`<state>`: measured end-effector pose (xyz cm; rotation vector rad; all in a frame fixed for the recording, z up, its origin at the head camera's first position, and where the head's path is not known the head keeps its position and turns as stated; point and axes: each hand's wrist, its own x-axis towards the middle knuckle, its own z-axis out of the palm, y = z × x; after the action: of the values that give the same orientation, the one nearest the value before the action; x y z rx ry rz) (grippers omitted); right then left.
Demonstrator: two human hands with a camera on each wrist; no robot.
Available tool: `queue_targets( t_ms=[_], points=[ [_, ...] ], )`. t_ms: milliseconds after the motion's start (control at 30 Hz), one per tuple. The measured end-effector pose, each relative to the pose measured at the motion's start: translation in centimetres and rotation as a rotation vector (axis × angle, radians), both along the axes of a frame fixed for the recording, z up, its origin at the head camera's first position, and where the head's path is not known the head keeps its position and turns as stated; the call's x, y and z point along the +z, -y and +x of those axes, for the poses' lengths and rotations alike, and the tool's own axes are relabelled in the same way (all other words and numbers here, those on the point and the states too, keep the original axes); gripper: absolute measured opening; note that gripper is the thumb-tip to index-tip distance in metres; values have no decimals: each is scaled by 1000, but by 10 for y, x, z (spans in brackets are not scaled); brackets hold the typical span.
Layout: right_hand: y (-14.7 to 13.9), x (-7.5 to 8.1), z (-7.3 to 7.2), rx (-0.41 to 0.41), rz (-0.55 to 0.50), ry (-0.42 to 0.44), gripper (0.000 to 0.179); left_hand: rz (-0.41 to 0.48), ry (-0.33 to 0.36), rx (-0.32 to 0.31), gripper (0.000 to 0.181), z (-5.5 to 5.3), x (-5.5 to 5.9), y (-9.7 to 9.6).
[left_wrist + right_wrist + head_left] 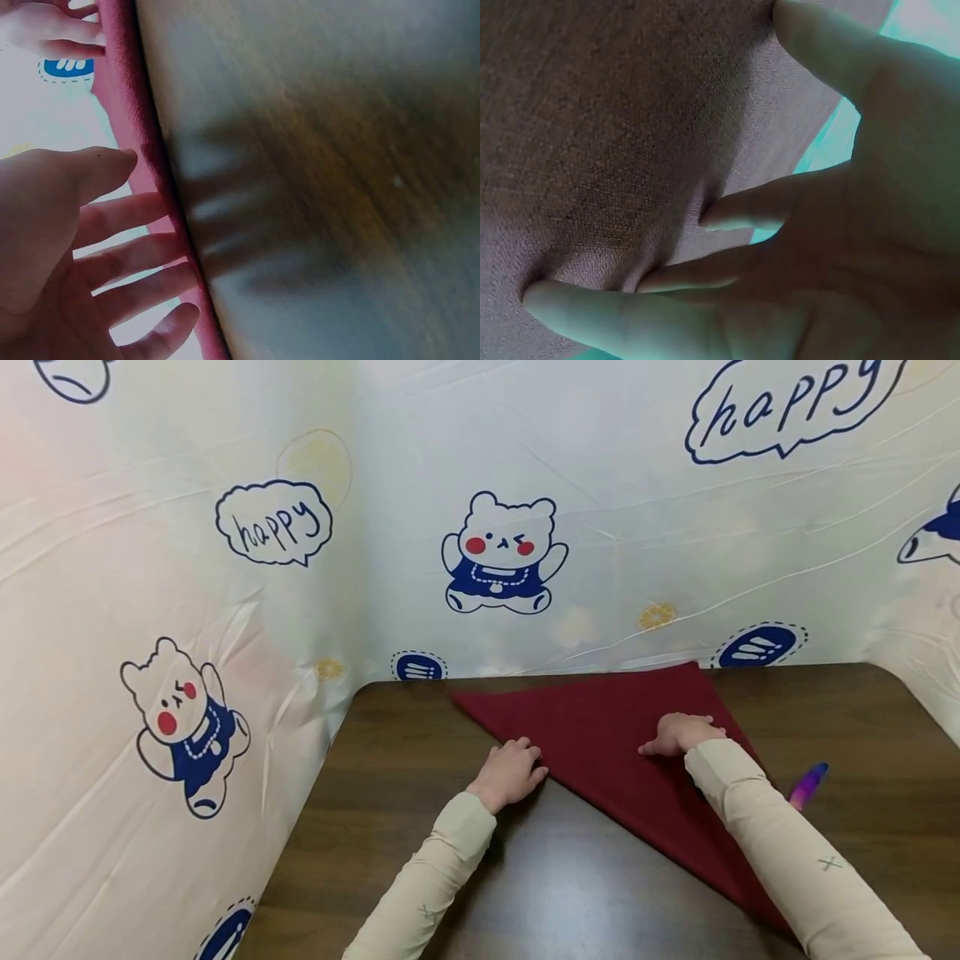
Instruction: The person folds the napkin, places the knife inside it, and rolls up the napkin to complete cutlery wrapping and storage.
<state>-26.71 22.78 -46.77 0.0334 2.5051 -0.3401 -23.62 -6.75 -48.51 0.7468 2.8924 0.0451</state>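
Cloth [592,718] lying in a triangle on the counter [405,752]

The right hand [681,733] is splaying its fingers over the cloth, the tips pressing the upper face and grasping nothing. The left hand [510,772] is resting at the long near-left edge, its fingers extended and touching the fabric, with no grip showing. Pale sleeves [442,860] are covering both forearms.

Beneath the hands, the dark red cloth is spreading from the far edge of the counter toward the near edge. One corner is pointing toward the counter's far-left corner, another is meeting the far edge right of the middle, and the third is reaching toward the near edge beside the right sleeve. A slender purple-and-blue object [808,783] is lying just right of the cloth; the sleeve is hiding one end, so what it is cannot be told.

The step in hand is seemingly smoothing and aligning a folded cloth, since the long edge is looking thick, like a crease. The next move is probably calling for light, even pressure along that edge, with one hand steadying the fabric against sliding.

By count, two hands are working on one cloth, and one purple-and-blue object is lying nearby. Behind the counter, one printed curtain [615,510] is hanging, showing two "happy" bubbles [273,522].
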Motion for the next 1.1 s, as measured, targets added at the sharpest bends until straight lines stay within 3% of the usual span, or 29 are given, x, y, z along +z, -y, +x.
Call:
queue_targets(
  t_ms=[300,567,733,933,1100],
  points=[
    [7,-2,4,40,27,7,85,52,0,5,26,3,1,7],
    [19,-2,16,19,66,-20,99,70,-13,103,52,0,-10,23],
    [25,0,26,17,47,-8,101,92,47,174,66,-3,-13,37],
    [32,0,32,27,53,-23,100,84,118,227,82,-1,-10,51],
    [40,1,37,54,54,-45,102,28,116,256,87,7,-1,59]
  ],
)
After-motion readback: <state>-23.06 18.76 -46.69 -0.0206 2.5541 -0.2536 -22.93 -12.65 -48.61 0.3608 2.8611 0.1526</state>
